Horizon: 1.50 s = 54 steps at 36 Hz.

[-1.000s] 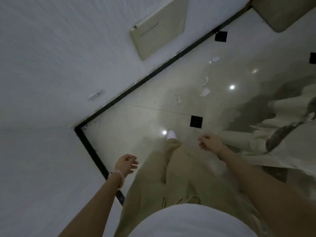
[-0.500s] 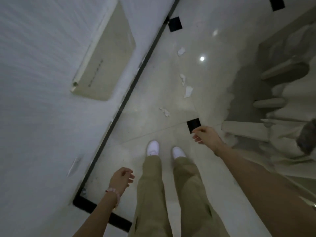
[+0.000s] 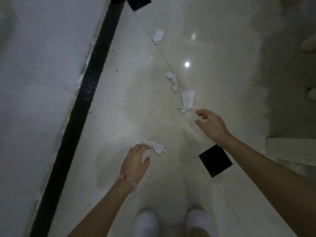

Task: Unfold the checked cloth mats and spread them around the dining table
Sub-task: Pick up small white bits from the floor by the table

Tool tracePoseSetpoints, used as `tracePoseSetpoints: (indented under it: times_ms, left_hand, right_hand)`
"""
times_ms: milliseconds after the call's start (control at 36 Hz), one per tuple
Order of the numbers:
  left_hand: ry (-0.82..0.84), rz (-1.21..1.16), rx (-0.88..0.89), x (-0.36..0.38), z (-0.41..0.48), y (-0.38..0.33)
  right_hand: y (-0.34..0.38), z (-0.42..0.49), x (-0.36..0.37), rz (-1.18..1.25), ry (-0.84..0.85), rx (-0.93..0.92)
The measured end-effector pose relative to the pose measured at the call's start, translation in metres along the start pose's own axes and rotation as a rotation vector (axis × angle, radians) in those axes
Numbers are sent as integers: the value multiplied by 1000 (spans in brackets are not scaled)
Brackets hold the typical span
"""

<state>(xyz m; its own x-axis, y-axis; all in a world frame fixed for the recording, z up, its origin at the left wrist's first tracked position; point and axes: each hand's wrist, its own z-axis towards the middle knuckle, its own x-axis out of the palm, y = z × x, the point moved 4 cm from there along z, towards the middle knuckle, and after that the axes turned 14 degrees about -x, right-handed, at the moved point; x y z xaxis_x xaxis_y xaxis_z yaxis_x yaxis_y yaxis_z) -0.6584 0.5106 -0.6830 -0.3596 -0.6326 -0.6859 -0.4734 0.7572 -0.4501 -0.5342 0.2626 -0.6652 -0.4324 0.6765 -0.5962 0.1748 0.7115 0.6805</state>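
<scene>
No checked cloth mat and no dining table show in this view. I look straight down at a glossy pale tiled floor [image 3: 171,194]. My left hand [image 3: 136,162], with a beaded bracelet at the wrist, hangs low with loosely curled fingers just beside a crumpled white paper scrap [image 3: 156,146] and holds nothing. My right hand [image 3: 211,125] reaches forward over the floor, fingers relaxed and apart, just below a larger white scrap [image 3: 187,100]. Both hands are empty.
More crumpled white scraps [image 3: 172,80] [image 3: 158,37] lie in a line across the floor. A black skirting strip [image 3: 82,100] runs along the white wall on the left. A black inset tile [image 3: 215,160] sits near my right forearm. Pale furniture [image 3: 290,151] stands at right. My white shoes [image 3: 146,223] are below.
My head has tipped further down and forward, so the scraps now lie close. Both hands have come forward and lower toward the scraps on the floor.
</scene>
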Motion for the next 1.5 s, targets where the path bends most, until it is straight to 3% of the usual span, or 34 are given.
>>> tracePoseSetpoints:
  times_ms: [194,278,417,528,667,944,1250,1500]
  left_hand:
    - [-134,160,234,68,74,21]
    - [-219,190,340,82,76,22]
    - [-395,87,421,91,72,19]
    - [-445,94,384,90,71,16]
    - [-256,-55,261,68,58,8]
    - [-87,-571,-176,-65,-72,-64]
    - [40,-603,-238,-275,-239,-174]
    - [-77,-641,-149,-414,-374,-261]
  right_hand:
    - [-52,106,49,-247,-44,-202]
    - [-56,118,56,-404,-181,-307]
    - [-52,116,62,-363,-413,-480]
    - [-51,106,66,-269,-409,-418]
    - [-53,77,62,-154,-317,-223]
    - [29,-76,-18,186,-243,59]
    - [224,-228,-183,319,-178,91]
    - [350,-353,-282,431,-181,6]
